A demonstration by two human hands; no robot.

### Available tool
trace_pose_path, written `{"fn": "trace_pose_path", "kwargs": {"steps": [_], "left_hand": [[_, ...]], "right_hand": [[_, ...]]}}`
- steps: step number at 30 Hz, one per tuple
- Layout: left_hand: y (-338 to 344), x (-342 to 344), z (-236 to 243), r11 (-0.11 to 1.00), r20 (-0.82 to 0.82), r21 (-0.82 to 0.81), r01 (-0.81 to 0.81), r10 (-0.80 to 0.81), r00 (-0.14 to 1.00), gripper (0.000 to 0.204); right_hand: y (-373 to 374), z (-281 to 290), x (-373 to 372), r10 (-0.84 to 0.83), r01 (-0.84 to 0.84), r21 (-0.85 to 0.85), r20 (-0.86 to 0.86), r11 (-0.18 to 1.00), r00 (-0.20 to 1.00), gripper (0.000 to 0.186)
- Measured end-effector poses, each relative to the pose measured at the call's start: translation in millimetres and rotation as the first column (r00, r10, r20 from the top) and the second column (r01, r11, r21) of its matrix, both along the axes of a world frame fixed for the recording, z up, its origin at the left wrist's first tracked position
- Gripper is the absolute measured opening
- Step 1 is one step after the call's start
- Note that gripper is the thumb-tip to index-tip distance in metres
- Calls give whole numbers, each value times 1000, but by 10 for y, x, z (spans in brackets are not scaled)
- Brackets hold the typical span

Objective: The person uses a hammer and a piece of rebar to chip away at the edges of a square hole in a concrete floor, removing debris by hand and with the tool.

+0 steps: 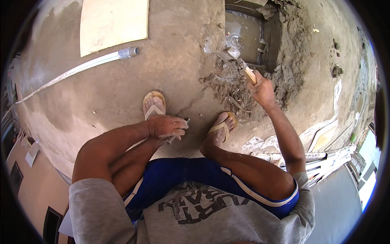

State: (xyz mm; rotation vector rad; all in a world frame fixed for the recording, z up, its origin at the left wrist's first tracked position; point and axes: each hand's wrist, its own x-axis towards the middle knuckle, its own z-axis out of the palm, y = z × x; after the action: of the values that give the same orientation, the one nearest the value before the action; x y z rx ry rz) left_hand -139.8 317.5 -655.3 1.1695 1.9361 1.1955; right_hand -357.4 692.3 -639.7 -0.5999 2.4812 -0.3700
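Observation:
My right hand (263, 88) grips the wooden handle of a trowel-like tool (249, 74), its metal end partly smeared with wet mud. That end reaches the near edge of a square pit (273, 49) sunk in the floor. A clear, round plastic-looking piece (233, 40) sits at the pit's left side, beside the tool's end. My left hand (169, 127) rests over my left shin, fingers curled and dusted with pale grey. A bit of greyish material shows under those fingers; what it is I cannot make out.
Wet mud and rubble (290, 61) ring the pit's right and near sides. A white pipe (93, 65) with a grey end fitting lies at the left, below a pale board (115, 24). Plastic scraps and white strips (325, 162) lie at the right. My sandalled feet (222, 128) straddle the floor.

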Motion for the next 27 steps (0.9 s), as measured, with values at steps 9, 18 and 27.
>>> {"fn": "trace_pose_path", "kwargs": {"steps": [9,18,27], "left_hand": [[28,-124,34,998,-48,43,36,-34,998,29],[16,51,-22,1000,0,-21,20,-20,1000,32],[18,44,-55,999,-35,53,4,-2,999,30]], "right_hand": [[613,-632,147,137,-156,376,77,914,988,24],[141,-63,133,-155,121,-319,-83,940,984,20],[291,-108,-17,17,-13,92,-48,996,999,20]]}}
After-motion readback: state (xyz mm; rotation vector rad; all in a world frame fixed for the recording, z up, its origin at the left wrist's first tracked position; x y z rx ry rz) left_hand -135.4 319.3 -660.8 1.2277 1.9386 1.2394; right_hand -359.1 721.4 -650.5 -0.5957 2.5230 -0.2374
